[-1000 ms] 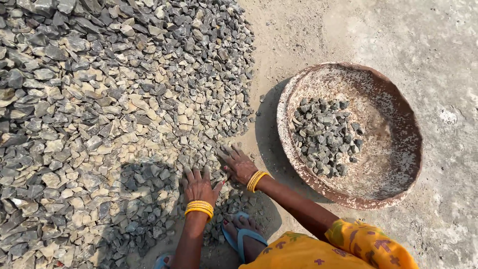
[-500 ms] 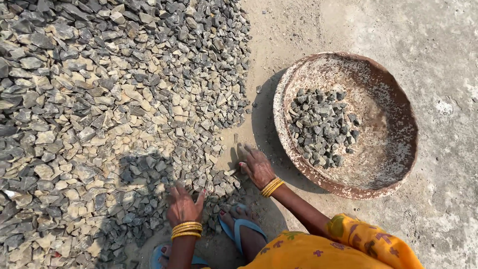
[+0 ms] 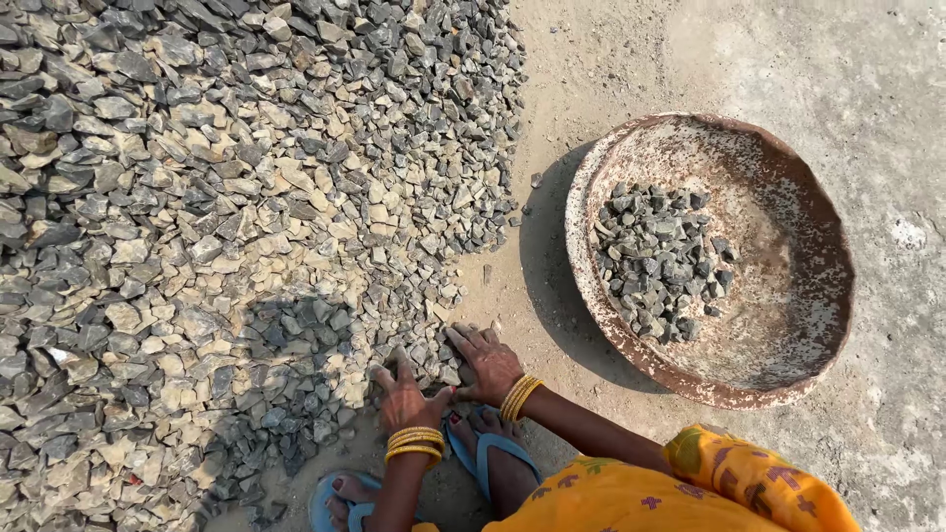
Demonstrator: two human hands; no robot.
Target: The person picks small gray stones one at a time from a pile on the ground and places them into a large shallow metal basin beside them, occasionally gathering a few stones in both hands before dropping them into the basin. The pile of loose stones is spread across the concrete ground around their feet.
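Gravel edge: left hand and right hand press flat, fingers spread, holding nothing; scoop low toward pan.

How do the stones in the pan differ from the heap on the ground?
The stones in the pan form a small, uniformly dark grey cluster; the heap on the ground is far larger and mixes grey with tan, dusty pieces. The pan's stones sit inside a rusty round pan, untouched; the heap lies on bare dirt with both hands at its edge. Both are angular crushed rock.
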